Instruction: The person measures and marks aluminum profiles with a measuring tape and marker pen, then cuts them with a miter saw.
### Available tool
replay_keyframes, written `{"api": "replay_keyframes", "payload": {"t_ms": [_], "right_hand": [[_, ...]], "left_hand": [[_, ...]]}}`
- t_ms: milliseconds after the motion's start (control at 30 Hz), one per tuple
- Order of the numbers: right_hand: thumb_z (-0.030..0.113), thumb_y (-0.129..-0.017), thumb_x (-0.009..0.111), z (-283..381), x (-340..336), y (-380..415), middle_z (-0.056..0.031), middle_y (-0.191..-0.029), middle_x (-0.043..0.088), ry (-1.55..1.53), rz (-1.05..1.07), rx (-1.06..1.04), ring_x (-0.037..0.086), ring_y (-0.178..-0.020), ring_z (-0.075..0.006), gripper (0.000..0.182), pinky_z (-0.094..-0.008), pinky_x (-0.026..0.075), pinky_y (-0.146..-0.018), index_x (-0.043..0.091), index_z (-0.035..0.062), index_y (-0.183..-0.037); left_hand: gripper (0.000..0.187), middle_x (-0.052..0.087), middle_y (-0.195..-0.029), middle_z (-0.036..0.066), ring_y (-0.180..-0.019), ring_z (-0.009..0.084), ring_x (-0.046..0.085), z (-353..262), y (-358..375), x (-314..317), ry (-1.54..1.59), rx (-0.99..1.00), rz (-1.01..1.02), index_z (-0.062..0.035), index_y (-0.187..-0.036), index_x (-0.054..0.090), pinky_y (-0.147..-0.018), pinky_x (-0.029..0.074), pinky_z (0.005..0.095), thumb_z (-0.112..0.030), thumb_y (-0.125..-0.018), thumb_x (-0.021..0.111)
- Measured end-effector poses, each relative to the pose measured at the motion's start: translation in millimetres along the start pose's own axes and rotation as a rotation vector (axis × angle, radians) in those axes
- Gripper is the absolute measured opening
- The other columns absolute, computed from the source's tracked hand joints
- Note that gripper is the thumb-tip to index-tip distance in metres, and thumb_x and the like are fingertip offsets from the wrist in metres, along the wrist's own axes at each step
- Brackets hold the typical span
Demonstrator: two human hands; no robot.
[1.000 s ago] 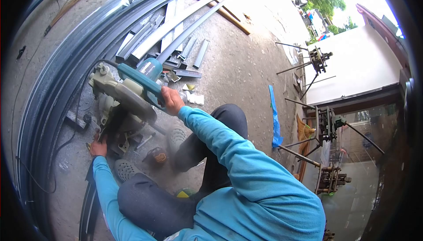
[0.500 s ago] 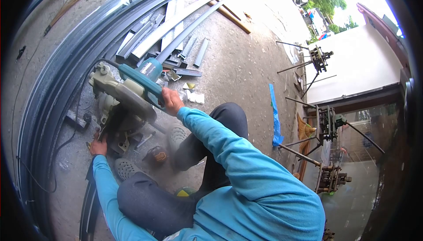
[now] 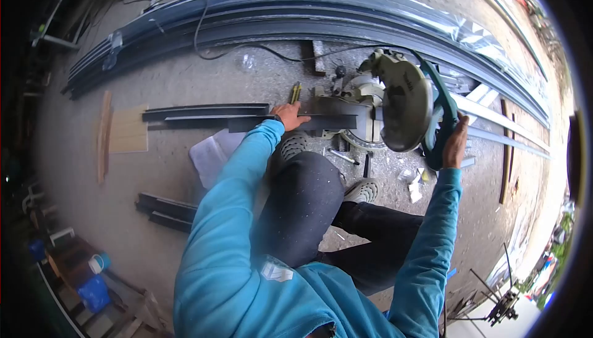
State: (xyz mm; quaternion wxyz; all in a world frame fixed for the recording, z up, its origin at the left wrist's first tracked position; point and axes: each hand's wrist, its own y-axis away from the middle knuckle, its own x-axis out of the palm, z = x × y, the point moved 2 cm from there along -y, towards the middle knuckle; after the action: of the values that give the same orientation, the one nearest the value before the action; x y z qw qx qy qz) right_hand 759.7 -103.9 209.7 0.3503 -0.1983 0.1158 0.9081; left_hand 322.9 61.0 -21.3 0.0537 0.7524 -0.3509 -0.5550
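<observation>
My right hand (image 3: 456, 145) is wrapped around the teal handle of a miter saw (image 3: 407, 100). The saw head, with its round pale guard, stands raised and tilted to the right of the saw's base. A dark metal profile (image 3: 333, 122) lies across the base with its right end near the slotted round table. Over this profile, left of the saw, my left hand (image 3: 290, 117) grips it, thumb pointing right. A slim yellow tool (image 3: 296, 92) shows right at the left fingertips; its lower end is hidden by the hand.
Long dark profiles (image 3: 278, 29) lie stacked beyond the saw, its power cord (image 3: 259, 46) looping in front. More cut profiles (image 3: 207, 111) lie at left, and short ones (image 3: 167, 210) nearer me. A white sheet (image 3: 213, 153) lies by my left arm. Scraps (image 3: 415, 187) litter the ground by my shoe.
The view has swung left, so the saw now appears on the right. The saw head has risen away from the base with my right hand on it. My left hand stays at the profile.
</observation>
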Motion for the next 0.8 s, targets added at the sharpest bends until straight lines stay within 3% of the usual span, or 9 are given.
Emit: {"api": "replay_keyframes", "payload": {"t_ms": [67,167,233,300,367,500,633,733,800], "right_hand": [[0.065,-0.110,0.025,9,-16,-53,-0.0257,-0.139,0.059,0.232,-0.102,-0.311,0.055,-0.130,-0.0370,0.081,-0.0458,0.036,-0.116,0.053,-0.0019,-0.146],[0.059,-0.111,0.036,54,-15,-84,-0.0251,-0.141,0.060,0.023,-0.170,-0.380,0.059,-0.130,-0.0354,0.073,-0.0448,0.043,-0.111,0.051,-0.0014,-0.148],[0.049,-0.111,0.048,97,-13,-63,-0.0242,-0.139,0.060,0.326,-0.421,-0.738,0.062,-0.124,-0.0343,0.063,-0.0445,0.047,-0.107,0.050,-0.0012,-0.148],[0.038,-0.110,0.057,122,4,-24,-0.0232,-0.138,0.059,0.229,-0.399,-0.868,0.064,-0.118,-0.0317,0.053,-0.0414,0.051,-0.100,0.052,-0.0003,-0.146],[0.028,-0.109,0.060,124,36,24,-0.0200,-0.138,0.059,-0.113,-0.117,-0.816,0.064,-0.117,-0.0262,0.043,-0.0361,0.054,-0.094,0.056,0.0003,-0.142],[0.015,-0.104,0.064,128,76,126,-0.0191,-0.143,0.057,0.203,0.150,-1.095,0.063,-0.124,-0.0313,0.036,-0.0396,0.057,-0.093,0.060,0.0052,-0.138],[0.006,-0.097,0.070,118,92,181,-0.0158,-0.128,0.066,0.229,0.372,-0.950,0.068,-0.112,-0.0304,0.025,-0.0384,0.058,-0.085,0.068,0.0050,-0.122],[0.004,-0.097,0.070,143,112,187,-0.0140,-0.119,0.070,0.144,0.396,-0.912,0.071,-0.107,-0.0267,0.018,-0.0366,0.058,-0.085,0.071,0.0037,-0.114],[0.014,-0.098,0.075,151,142,177,-0.0173,-0.130,0.065,-0.101,0.490,-0.616,0.067,-0.116,-0.0259,0.043,-0.0376,0.057,-0.092,0.057,0.0006,-0.135]], "left_hand": [[0.073,0.072,-0.120,0.024,-0.115,0.0426,0.067,26,43,-2,0.050,-0.023,-0.010,-0.0064,-0.128,0.063,-0.103,0.049,0.0522,-0.069,-0.091,0.065],[0.078,0.071,-0.121,0.026,-0.116,0.0421,0.068,59,119,-14,0.097,-0.117,-0.052,-0.0051,-0.127,0.064,-0.102,0.051,0.0496,-0.073,-0.088,0.066],[0.091,0.072,-0.120,0.026,-0.116,0.0416,0.068,79,165,-17,0.177,-0.188,-0.038,-0.0048,-0.131,0.060,-0.100,0.052,0.0478,-0.075,-0.076,0.077],[0.097,0.072,-0.119,0.025,-0.116,0.0415,0.068,92,211,-28,0.182,-0.213,0.004,-0.0053,-0.132,0.057,-0.100,0.053,0.0476,-0.074,-0.069,0.083],[0.085,0.071,-0.117,0.023,-0.113,0.0405,0.069,117,235,-19,0.129,-0.196,-0.074,-0.0074,-0.124,0.055,-0.097,0.054,0.0468,-0.055,-0.065,0.093],[0.066,0.068,-0.119,0.015,-0.116,0.0383,0.066,170,257,-21,-0.042,-0.205,-0.291,-0.0157,-0.124,0.055,-0.097,0.052,0.0518,-0.033,-0.069,0.087],[0.069,0.060,-0.118,0.011,-0.128,0.0320,0.056,169,263,-69,-0.219,-0.276,-0.269,-0.0208,-0.132,0.061,-0.104,0.040,0.0468,-0.036,-0.071,0.087],[0.072,0.061,-0.129,0.015,-0.128,0.0333,0.058,150,250,-105,-0.042,-0.107,-0.352,-0.0108,-0.135,0.060,-0.108,0.043,0.0482,-0.032,-0.072,0.089],[0.072,0.062,-0.132,0.016,-0.126,0.0343,0.061,124,236,-128,0.150,0.042,-0.496,-0.0090,-0.136,0.060,-0.107,0.046,0.0460,-0.031,-0.074,0.090]]}}
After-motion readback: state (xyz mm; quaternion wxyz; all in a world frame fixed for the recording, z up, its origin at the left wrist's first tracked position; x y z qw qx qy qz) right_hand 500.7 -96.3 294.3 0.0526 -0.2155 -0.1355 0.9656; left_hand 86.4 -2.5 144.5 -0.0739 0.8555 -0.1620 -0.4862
